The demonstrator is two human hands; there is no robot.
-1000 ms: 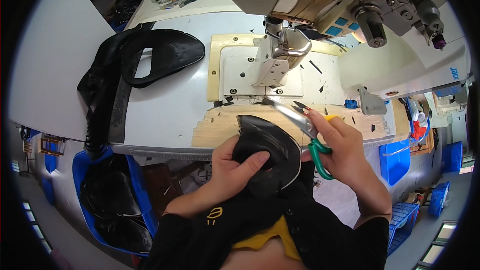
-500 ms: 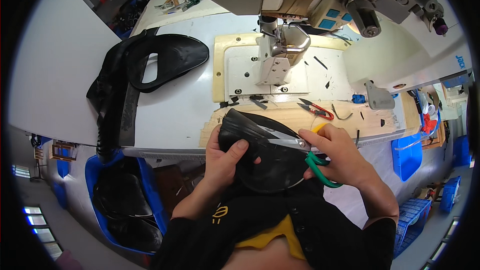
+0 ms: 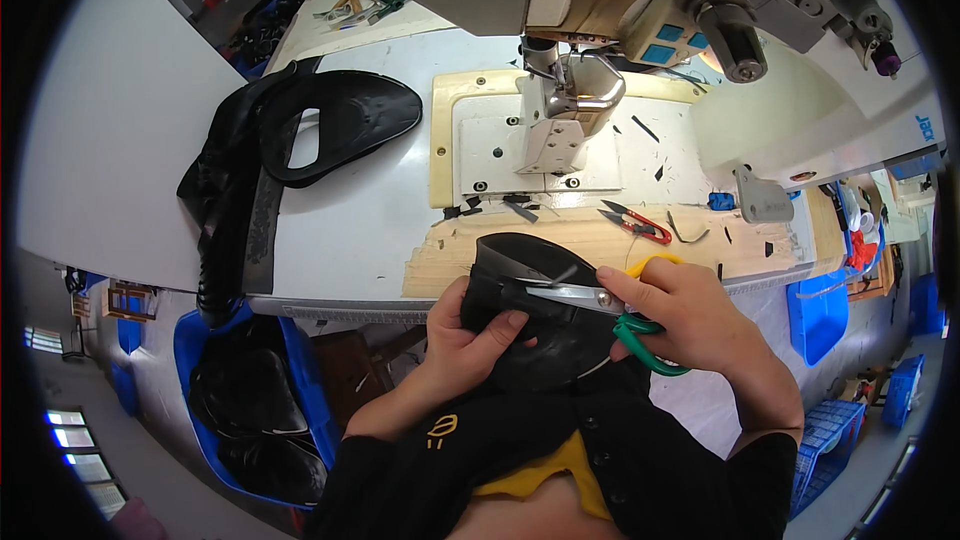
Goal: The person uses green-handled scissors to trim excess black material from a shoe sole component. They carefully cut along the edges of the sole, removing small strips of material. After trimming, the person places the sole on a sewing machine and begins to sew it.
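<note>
My left hand (image 3: 462, 340) grips a black leather piece (image 3: 535, 260) at the near edge of the sewing table (image 3: 370, 210), thumb on top. My right hand (image 3: 690, 315) holds scissors (image 3: 585, 297) with green and yellow handles. Their silver blades point left and lie across the black piece, close to my left thumb. Both hands are just in front of the pale wooden strip of the table.
A sewing machine head (image 3: 600, 0) stands at the back over its presser foot (image 3: 560, 100). Small red thread snips (image 3: 635, 223) lie on the wood. A stack of black leather pieces (image 3: 290, 130) sits at the left. A blue bin (image 3: 245, 390) of black pieces hangs below the table.
The black piece has turned in my left hand, with its folded edge now up toward the table. The scissors have swung from pointing up-left to lying flat across the piece.
</note>
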